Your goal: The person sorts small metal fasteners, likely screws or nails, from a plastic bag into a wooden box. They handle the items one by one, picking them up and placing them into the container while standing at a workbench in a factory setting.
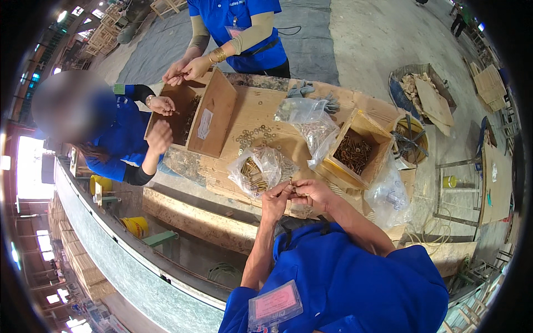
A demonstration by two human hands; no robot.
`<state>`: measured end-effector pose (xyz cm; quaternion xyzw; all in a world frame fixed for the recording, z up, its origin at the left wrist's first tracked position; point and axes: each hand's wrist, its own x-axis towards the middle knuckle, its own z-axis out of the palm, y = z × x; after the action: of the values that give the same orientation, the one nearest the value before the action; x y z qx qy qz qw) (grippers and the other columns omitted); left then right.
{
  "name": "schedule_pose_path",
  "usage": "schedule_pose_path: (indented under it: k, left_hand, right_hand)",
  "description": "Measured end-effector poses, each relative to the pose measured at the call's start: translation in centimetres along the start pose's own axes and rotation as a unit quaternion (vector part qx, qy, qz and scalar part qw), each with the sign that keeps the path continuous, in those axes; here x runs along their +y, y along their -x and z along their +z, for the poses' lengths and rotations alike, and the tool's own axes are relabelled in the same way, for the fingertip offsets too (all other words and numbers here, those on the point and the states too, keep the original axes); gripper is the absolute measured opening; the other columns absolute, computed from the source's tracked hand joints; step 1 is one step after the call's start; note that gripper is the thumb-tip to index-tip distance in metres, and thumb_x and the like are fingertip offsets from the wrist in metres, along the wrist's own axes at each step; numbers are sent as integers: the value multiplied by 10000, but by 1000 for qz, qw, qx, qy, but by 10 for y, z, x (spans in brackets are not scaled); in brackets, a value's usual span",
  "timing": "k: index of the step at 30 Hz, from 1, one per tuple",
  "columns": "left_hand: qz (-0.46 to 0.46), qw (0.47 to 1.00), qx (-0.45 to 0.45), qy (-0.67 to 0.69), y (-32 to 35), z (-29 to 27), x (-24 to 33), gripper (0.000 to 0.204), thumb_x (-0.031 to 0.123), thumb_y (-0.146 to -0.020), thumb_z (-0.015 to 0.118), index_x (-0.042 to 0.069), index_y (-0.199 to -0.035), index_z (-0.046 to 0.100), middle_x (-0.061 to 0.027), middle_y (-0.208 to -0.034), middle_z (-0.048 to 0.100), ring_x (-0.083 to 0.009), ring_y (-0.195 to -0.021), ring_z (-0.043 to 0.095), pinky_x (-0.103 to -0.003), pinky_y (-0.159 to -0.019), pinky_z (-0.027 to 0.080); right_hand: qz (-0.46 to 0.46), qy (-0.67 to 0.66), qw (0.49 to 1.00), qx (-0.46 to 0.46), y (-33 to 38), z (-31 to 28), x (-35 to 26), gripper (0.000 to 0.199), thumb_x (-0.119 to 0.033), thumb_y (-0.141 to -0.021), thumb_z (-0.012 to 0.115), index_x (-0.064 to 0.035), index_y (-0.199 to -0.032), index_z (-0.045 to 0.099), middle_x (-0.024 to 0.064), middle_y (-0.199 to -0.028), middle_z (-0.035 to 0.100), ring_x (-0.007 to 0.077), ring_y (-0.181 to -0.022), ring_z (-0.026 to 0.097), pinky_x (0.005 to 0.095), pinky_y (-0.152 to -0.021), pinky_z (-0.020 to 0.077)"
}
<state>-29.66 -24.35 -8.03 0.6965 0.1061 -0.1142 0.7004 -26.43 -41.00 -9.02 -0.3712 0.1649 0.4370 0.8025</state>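
Observation:
My left hand (274,201) and my right hand (314,194) meet over the near edge of the cardboard-covered table (244,105), fingers pinched together. Between the fingertips a small metal bolt (290,180) points up; its lower end is hidden by the fingers. Just left of my hands lies an open clear bag of brass-coloured bolts (252,176). Loose washers (256,135) are scattered behind that bag. To the right stands a wooden box (383,150) with many dark bolts (352,154) inside.
Two co-workers in blue reach over a larger wooden box (214,114) at the far left. Another clear bag (316,130) and grey gloves (300,90) lie at the back. A bucket (413,141) stands right of the small box; a bin of wood scraps (422,94) is beyond.

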Motion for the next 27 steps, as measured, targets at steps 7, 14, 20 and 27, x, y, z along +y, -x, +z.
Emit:
schedule_pose_path:
  k: [7,14,20,27]
  left_hand:
    - [33,998,-34,28,0,4,9,211,122,-929,621,-2,-1087,686,-63,-905,697,-114,-826,629,-246,-736,513]
    - [81,991,-96,-35,-7,-9,7,215,96,-914,628,3,-1100,681,-118,-956,711,-150,-833,660,-269,-740,525]
    - [211,929,-129,-275,-9,-29,22,262,76,-825,664,87,-1085,691,-142,-852,684,-297,-747,663,-347,-637,518]
    - [251,891,-139,-352,-4,-30,36,254,87,-809,669,103,-1062,678,-128,-711,629,-304,-641,627,-374,-567,487]
  right_hand:
    - [9,25,1000,13,-8,-10,-1,236,-26,-911,531,30,-1132,595,113,-1063,645,221,-976,652,335,-885,549]
    - [21,13,998,-60,0,-14,-12,217,-77,-913,561,33,-1098,590,112,-1064,636,203,-934,659,300,-873,551]
    - [4,-36,993,-108,32,15,-26,480,-269,-895,650,41,-1240,524,126,-1122,622,192,-962,647,283,-923,521]
    - [49,-20,991,-121,17,-4,-14,467,-267,-889,663,35,-1226,548,116,-1135,630,185,-1043,621,289,-932,515]
